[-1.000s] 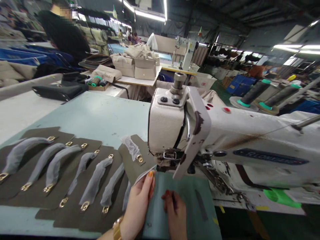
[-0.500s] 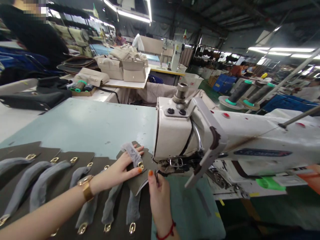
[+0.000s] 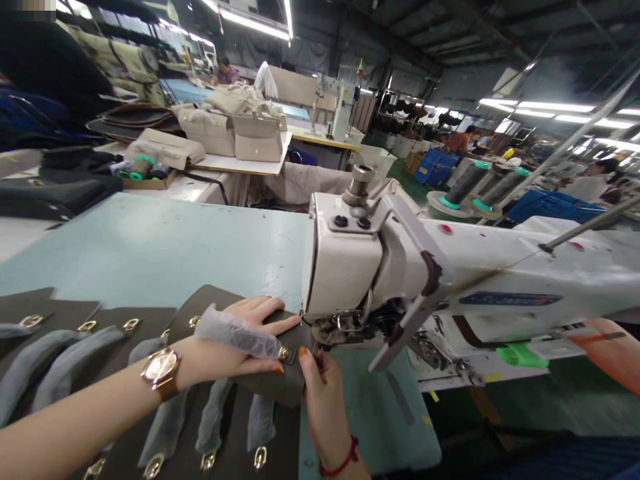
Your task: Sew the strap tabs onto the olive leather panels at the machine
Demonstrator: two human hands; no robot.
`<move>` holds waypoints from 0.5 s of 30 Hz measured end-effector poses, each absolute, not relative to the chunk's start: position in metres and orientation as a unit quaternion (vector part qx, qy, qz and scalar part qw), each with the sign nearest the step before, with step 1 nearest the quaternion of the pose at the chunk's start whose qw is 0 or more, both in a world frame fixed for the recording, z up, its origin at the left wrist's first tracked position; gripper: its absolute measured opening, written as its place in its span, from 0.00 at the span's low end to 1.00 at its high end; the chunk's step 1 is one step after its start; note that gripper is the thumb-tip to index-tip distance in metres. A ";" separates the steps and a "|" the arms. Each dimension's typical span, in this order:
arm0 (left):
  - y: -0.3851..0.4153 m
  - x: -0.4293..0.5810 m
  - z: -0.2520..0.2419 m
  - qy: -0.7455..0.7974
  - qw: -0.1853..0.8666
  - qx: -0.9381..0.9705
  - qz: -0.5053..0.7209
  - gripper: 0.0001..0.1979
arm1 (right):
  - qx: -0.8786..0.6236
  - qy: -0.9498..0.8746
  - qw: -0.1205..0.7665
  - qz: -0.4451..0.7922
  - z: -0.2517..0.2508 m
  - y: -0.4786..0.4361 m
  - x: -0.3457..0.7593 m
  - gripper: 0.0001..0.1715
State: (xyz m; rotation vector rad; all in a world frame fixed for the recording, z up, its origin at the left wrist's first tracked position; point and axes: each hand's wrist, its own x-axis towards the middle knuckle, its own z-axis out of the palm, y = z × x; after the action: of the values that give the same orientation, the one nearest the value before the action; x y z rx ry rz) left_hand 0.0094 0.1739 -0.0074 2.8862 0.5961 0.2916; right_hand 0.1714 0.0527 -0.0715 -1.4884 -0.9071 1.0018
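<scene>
My left hand lies flat with fingers stretched out on a dark olive leather panel, pressing it toward the needle area of the white sewing machine. A handle wrapped in grey film with a gold buckle crosses over that hand. My right hand pinches the panel's near edge just below the presser foot, thumb on top.
A row of matching olive panels with wrapped handles and gold buckles covers the pale blue table at left. Thread cones stand behind the machine. Beige bags sit on a far table. A person in black stands far left.
The panel has slid further under the machine head. My left hand moved right along it and flattened; my right hand shifted from beside the needle onto the panel's edge.
</scene>
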 end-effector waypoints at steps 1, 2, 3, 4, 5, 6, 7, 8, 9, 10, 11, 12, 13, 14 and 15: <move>0.167 0.010 -0.006 0.219 0.086 0.967 0.094 0.29 | -0.623 -0.376 0.535 0.429 -0.071 0.052 0.174 0.25; 0.159 0.011 -0.006 0.241 0.082 0.962 0.096 0.28 | -0.619 -0.371 0.534 0.440 -0.071 0.052 0.177 0.24; 0.151 0.013 -0.005 0.263 0.077 0.957 0.099 0.27 | -0.610 -0.368 0.535 0.454 -0.070 0.052 0.180 0.24; 0.143 0.014 -0.004 0.286 0.070 0.950 0.101 0.27 | -0.597 -0.366 0.537 0.471 -0.069 0.052 0.183 0.23; 0.135 0.016 -0.003 0.310 0.064 0.943 0.102 0.26 | -0.583 -0.366 0.539 0.487 -0.067 0.052 0.187 0.22; 0.129 0.018 -0.002 0.329 0.059 0.937 0.102 0.26 | -0.570 -0.367 0.539 0.500 -0.067 0.051 0.190 0.22; 0.124 0.020 -0.002 0.344 0.057 0.932 0.102 0.25 | -0.561 -0.370 0.539 0.508 -0.066 0.051 0.194 0.21; 0.120 0.022 -0.001 0.351 0.055 0.929 0.107 0.25 | -0.559 -0.374 0.536 0.509 -0.066 0.049 0.197 0.20; 0.118 0.023 0.000 0.350 0.056 0.928 0.114 0.24 | -0.563 -0.380 0.533 0.505 -0.067 0.046 0.199 0.19; 0.117 0.024 0.000 0.341 0.060 0.930 0.126 0.23 | -0.570 -0.385 0.529 0.497 -0.069 0.043 0.201 0.19; 0.117 0.024 0.000 0.327 0.069 0.932 0.141 0.22 | -0.577 -0.390 0.524 0.490 -0.070 0.039 0.202 0.20; 0.119 0.024 -0.001 0.313 0.085 0.933 0.156 0.21 | -0.579 -0.396 0.519 0.489 -0.072 0.034 0.202 0.20; 0.120 0.023 -0.002 0.300 0.108 0.933 0.169 0.19 | -0.576 -0.402 0.512 0.493 -0.073 0.028 0.202 0.21; 0.122 0.023 -0.004 0.291 0.135 0.930 0.180 0.18 | -0.573 -0.409 0.505 0.500 -0.074 0.023 0.202 0.21; 0.124 0.022 -0.007 0.285 0.164 0.926 0.187 0.18 | -0.571 -0.416 0.497 0.504 -0.074 0.019 0.201 0.22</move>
State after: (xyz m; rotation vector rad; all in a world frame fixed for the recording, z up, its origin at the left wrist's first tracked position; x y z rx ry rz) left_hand 0.0217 0.1244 -0.0065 2.6381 0.8122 0.5341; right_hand 0.2013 0.0185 -0.0736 -1.3829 -1.0065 1.2213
